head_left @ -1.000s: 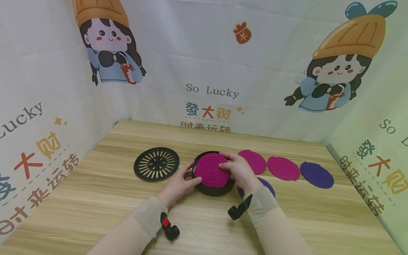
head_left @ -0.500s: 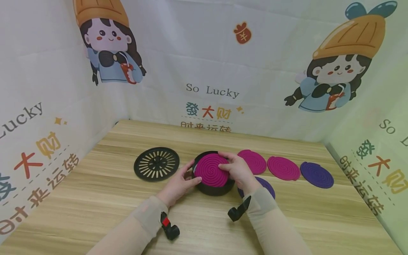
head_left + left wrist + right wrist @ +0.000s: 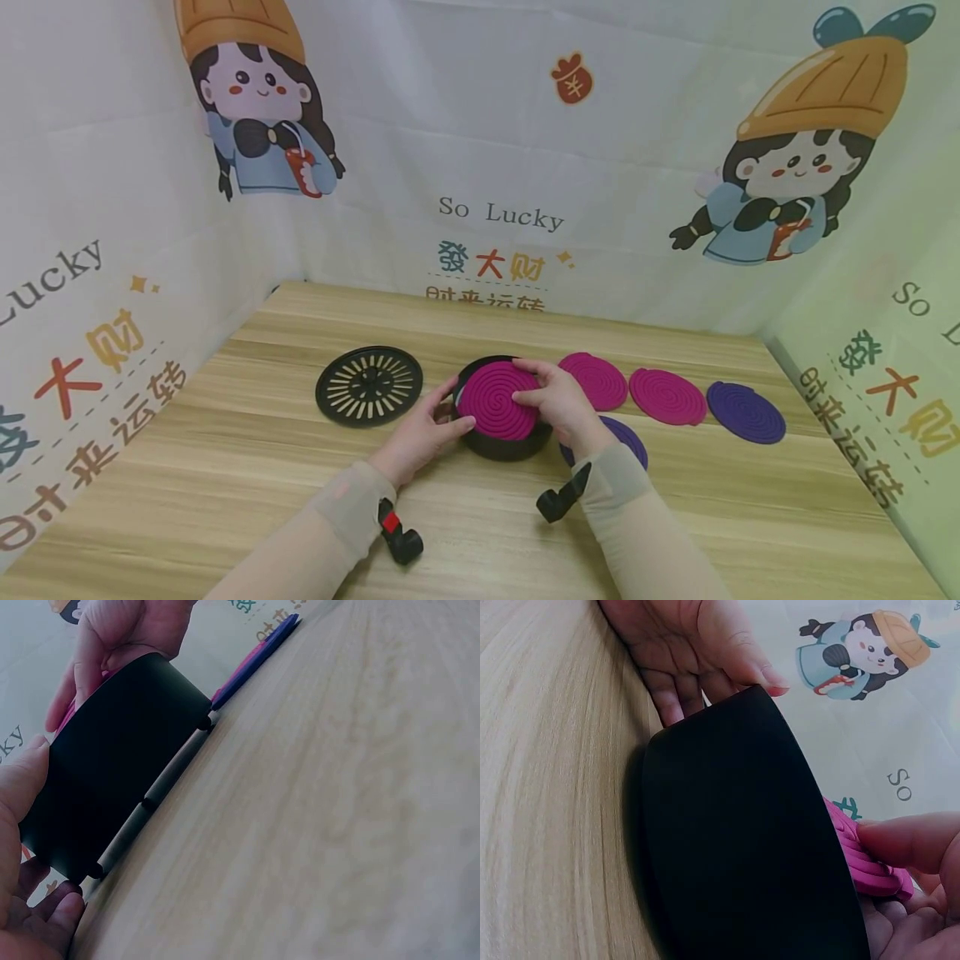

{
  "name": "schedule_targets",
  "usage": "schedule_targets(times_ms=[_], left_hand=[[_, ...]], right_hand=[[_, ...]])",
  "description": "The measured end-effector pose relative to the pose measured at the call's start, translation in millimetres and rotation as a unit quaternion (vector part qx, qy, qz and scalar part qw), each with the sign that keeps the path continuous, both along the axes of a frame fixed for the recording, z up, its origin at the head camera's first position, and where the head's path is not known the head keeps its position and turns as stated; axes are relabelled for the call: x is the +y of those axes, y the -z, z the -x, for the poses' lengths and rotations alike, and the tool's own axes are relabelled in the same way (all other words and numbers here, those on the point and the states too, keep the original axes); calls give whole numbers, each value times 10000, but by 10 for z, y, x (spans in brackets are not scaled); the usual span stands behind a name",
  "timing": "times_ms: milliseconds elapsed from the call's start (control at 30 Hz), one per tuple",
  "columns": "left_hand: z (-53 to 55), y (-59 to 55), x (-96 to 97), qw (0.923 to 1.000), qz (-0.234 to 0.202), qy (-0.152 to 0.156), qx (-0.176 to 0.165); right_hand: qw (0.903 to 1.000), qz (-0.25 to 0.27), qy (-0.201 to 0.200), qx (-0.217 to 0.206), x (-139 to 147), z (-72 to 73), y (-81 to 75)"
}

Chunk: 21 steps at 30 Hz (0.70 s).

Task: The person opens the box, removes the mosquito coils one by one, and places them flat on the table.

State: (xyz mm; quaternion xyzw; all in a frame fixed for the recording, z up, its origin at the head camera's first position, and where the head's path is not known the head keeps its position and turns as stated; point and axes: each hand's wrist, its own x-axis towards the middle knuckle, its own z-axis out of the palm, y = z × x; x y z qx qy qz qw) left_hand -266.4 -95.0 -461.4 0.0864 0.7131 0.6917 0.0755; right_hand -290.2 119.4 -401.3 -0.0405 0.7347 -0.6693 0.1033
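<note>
A black round mosquito coil holder [image 3: 504, 450] stands on the table with a pink mosquito coil [image 3: 497, 404] at its open top. My left hand [image 3: 417, 435] grips the holder's left side, thumb at the rim and fingers low on the wall in the left wrist view. Between thumb and fingers, my right hand [image 3: 567, 407] pinches the coil's right edge. Seen from the right wrist, the coil's ridged edge [image 3: 870, 874] sticks up tilted past the black wall [image 3: 735, 832]. The holder's inside is hidden under the coil.
Left of the holder lies a black slotted lid [image 3: 369, 386]. To the right are two more pink coils, one behind my right hand [image 3: 600, 382] and one beside it [image 3: 667, 397], then a purple coil [image 3: 746, 412]. Another purple coil [image 3: 636, 442] is partly hidden by my right wrist.
</note>
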Motion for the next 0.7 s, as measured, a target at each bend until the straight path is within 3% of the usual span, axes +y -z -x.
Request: schedule_targets(times_ms=[433, 700], left_hand=[[6, -6, -2, 10000, -31, 64, 15], [8, -6, -5, 10000, 28, 47, 0]], right_hand=[[10000, 61, -55, 14, -5, -12, -6], [9999, 106, 108, -58, -3, -6, -7]])
